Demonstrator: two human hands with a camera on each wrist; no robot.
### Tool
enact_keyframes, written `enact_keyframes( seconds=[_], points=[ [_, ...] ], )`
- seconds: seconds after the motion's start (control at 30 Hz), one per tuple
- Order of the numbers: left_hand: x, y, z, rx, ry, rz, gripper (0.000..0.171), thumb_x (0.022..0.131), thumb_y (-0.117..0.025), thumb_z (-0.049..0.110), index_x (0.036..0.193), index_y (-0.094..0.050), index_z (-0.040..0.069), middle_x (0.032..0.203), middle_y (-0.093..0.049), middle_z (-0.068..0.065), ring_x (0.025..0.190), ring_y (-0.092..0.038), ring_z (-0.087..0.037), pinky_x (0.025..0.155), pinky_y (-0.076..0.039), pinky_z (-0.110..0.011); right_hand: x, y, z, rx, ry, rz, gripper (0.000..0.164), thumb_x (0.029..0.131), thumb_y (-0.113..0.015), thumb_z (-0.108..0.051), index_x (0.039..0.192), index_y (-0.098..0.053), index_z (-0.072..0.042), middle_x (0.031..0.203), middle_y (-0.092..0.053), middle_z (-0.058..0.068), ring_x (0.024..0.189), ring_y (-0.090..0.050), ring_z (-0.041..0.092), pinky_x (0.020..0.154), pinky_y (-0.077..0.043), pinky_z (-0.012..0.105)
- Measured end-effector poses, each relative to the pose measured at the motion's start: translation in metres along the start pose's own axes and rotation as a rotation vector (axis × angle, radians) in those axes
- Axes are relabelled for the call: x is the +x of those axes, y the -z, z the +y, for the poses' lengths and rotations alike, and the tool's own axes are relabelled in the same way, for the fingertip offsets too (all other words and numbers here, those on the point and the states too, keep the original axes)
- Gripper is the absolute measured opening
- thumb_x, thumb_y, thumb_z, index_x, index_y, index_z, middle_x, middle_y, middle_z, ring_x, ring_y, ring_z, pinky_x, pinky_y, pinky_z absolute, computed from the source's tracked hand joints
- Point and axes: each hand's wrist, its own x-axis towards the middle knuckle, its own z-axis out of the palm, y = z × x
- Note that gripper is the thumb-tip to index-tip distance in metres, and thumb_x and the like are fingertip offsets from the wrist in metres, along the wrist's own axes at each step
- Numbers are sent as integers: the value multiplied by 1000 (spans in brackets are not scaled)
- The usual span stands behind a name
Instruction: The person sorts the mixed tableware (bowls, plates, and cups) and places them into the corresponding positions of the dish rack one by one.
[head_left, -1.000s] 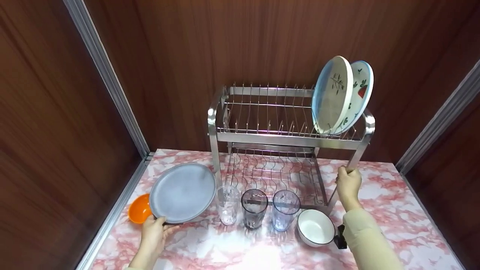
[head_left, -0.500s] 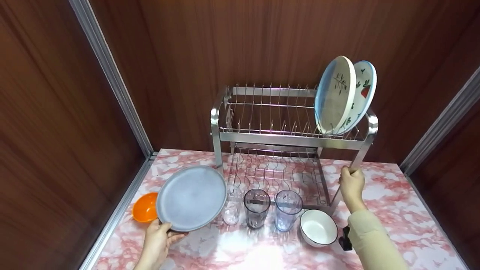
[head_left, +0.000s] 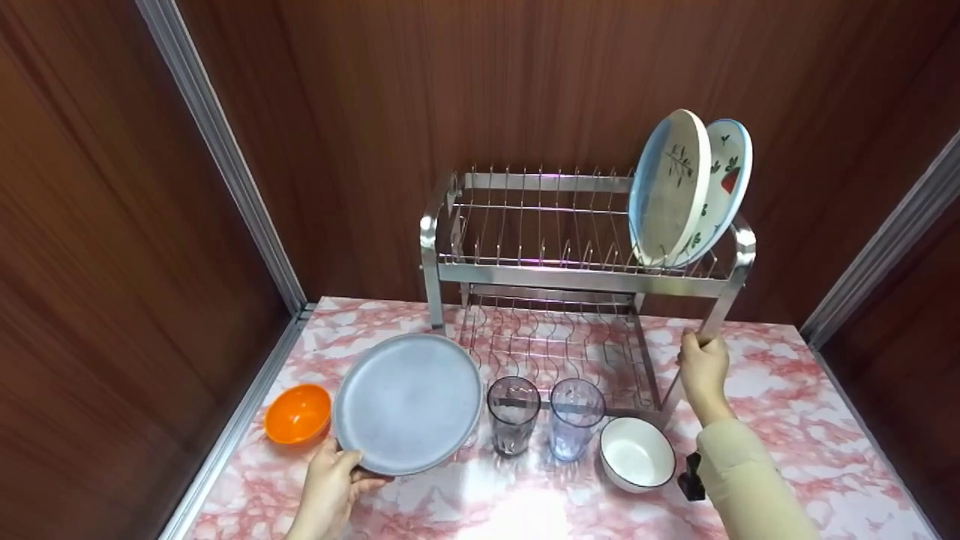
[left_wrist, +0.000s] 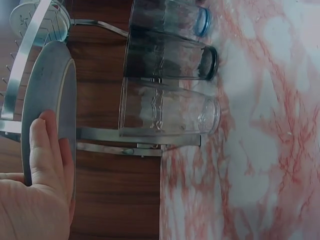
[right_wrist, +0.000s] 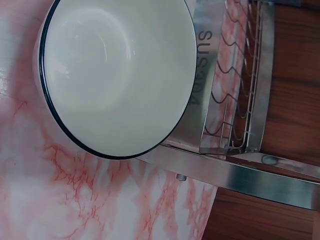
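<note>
Grey plate (head_left: 409, 405) farther right, orange bowl (head_left: 298, 414) uncovered, head view's clear glass (left_wrist: 172, 107) mostly hidden

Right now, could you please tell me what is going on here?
A person's left hand holds a grey plate raised above the table; the right hand grips a leg of the metal dish rack. Two plates stand on edge at the rack's upper right. Three glasses and a white bowl stand in front, an orange bowl at left.
</note>
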Motion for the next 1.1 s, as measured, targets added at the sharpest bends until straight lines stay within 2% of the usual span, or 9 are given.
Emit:
enact_keyframes(
  seconds=[0.2,0.37,0.43,0.5,0.6,0.73,0.87,0.97,1.1],
  points=[
    [-3,-13,-5,-3,23,-33,45,85,-33,0,127,-20,-12,80,-64,-8,60,-64,-20,55,-54,-26,4,3,11,65,-5,-60,26,86,-52,-13,65,-39,-11,52,-41,-8,50,-43,4,50,-41,16],
    [-3,-25,-10,6,18,-88,44,85,-35,1,125,-20,-12,79,-65,-8,58,-64,-20,55,-54,-26,-1,8,19,29,0,-81,8,85,-50,-6,90,-43,-6,74,-48,-5,70,-49,5,67,-42,16],
    [-2,-31,-11,8,13,-115,45,85,-35,1,126,-20,-11,79,-65,-7,58,-64,-19,55,-54,-26,-8,10,17,17,-13,-95,25,85,-47,-3,109,-41,-3,94,-50,3,90,-52,12,83,-42,19],
    [-2,-36,-12,8,6,-142,44,84,-35,1,125,-22,-11,79,-65,-7,58,-63,-18,55,-54,-27,-17,11,14,32,-45,-98,42,84,-43,1,125,-34,-2,111,-46,9,107,-45,18,97,-37,24],
    [-2,-43,-14,13,2,-175,42,84,-35,1,123,-25,-12,79,-65,-7,58,-63,-17,54,-54,-26,-31,13,9,95,-96,-93,55,83,-40,2,135,-20,1,128,-34,15,122,-32,25,108,-27,34],
    [-1,-52,-15,22,1,-210,41,84,-35,2,122,-25,-12,78,-65,-7,57,-63,-17,54,-54,-26,-52,15,5,143,-138,-55,55,83,-38,1,135,-19,1,133,-29,16,126,-28,25,109,-24,33],
    [0,-62,-17,11,5,-240,41,85,-35,2,122,-24,-12,80,-65,-9,56,-63,-16,53,-54,-25,-79,13,6,178,-110,-83,46,83,-44,-2,127,-30,0,116,-42,7,109,-43,14,93,-39,20],
    [0,-70,-19,-5,7,-250,37,84,-36,1,117,-27,-11,80,-64,-9,56,-63,-17,53,-54,-25,-100,11,15,326,-49,-210,36,84,-49,-7,117,-38,0,100,-49,0,91,-50,8,77,-45,15],
    [0,-79,-22,1,3,-259,35,83,-37,1,115,-29,-11,81,-64,-10,57,-64,-19,53,-54,-26,-133,6,7,453,-128,-416,30,88,-48,-16,113,-37,-3,95,-58,-3,89,-59,9,80,-49,21]
  ],
)
